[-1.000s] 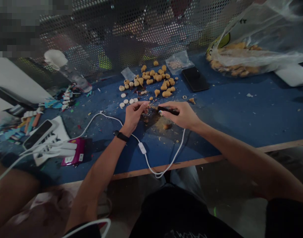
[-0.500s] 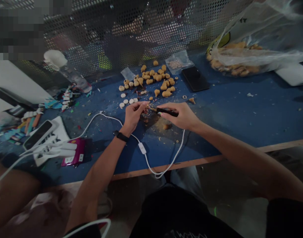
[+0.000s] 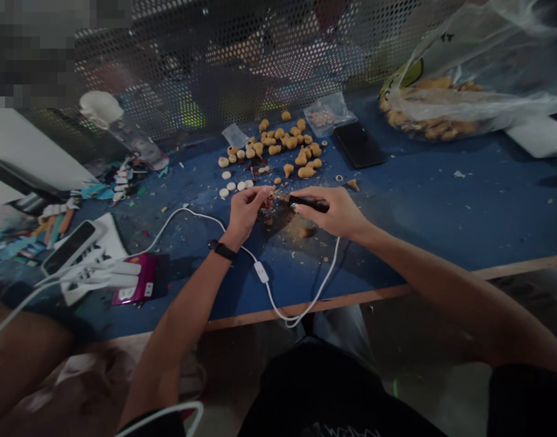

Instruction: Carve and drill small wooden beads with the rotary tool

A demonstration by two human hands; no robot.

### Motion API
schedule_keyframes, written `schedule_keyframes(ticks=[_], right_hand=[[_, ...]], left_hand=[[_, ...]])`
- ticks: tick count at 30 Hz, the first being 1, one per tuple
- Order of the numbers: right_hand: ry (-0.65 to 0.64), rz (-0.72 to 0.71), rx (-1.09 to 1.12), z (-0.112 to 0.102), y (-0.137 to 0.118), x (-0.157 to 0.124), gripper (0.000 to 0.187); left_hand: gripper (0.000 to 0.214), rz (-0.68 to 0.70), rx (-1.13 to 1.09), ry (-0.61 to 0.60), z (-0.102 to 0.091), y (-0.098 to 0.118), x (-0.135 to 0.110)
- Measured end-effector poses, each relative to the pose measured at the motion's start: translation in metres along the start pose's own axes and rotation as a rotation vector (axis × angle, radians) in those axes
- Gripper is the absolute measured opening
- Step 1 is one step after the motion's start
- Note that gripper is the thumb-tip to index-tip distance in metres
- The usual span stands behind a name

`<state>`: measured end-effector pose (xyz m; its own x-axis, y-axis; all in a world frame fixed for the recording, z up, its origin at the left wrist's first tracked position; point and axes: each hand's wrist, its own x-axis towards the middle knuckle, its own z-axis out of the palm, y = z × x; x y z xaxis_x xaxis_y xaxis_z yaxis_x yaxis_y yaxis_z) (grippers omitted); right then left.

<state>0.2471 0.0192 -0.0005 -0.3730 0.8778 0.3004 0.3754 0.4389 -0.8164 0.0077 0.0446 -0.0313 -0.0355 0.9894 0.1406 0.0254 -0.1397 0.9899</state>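
I see my left hand (image 3: 247, 209) pinching a small piece (image 3: 272, 195) above the worktop (image 3: 446, 200), apparently to steady it before the black tool (image 3: 309, 203) gripped in my right hand (image 3: 338, 210), with gourds (image 3: 291, 143) beyond, seemingly laid within reach.

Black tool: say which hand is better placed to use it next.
Probably the right hand: it grips the black tool, whose tip points toward the left hand. The left hand seems busy pinching a small piece.

Pinched piece (image 3: 272, 195) mostly hidden
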Motion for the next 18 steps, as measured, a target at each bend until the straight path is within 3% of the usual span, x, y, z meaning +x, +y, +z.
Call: schedule_keyframes(ticks=[12,18], right_hand=[[0.005,0.026,-0.01,-0.004,-0.004,0.002,0.034],[0.041,-0.04,0.002,-0.006,-0.014,-0.004,0.038]], left_hand=[[0.041,0.0,-0.052,0.041,-0.002,-0.006,0.003],[0.038,-0.042,-0.128,0.043,-0.003,-0.006,0.005]])
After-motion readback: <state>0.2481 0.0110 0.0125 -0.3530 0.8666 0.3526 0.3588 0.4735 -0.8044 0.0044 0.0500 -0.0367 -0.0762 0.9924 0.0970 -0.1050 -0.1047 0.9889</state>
